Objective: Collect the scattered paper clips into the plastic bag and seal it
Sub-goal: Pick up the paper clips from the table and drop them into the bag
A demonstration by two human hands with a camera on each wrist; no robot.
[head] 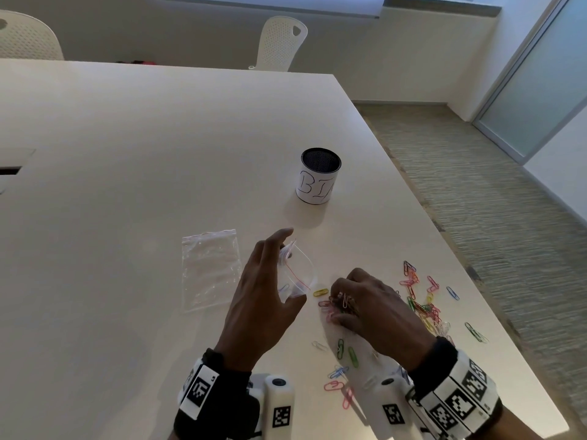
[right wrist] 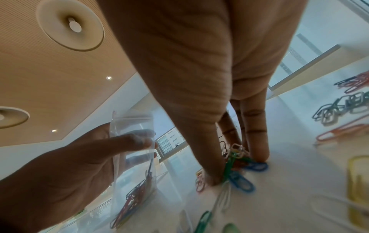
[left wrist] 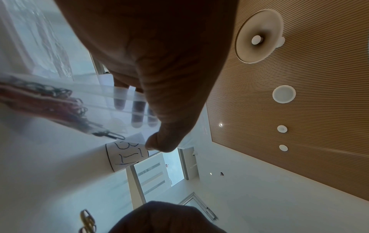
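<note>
While the head view only shows the table (head: 158, 138) with the mesh cup (head: 320, 176), a spare bag (head: 209, 268) lying left of the cup's near side, the right wrist view shows clips already inside the plastic bag (right wrist: 132, 157). Near that cup, the left hand (head: 263, 300) grips the bag upright, mouth open. Beside it, the right hand (head: 378, 309) pinches a bunch of paper clips (right wrist: 237, 159) on the table.

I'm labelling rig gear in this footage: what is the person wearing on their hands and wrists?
The left hand and the right hand are bare. Each wrist has a black cuff under a white band printed with black square code markers. A white camera pod with a dark lens and its own marker juts from each band.
</note>
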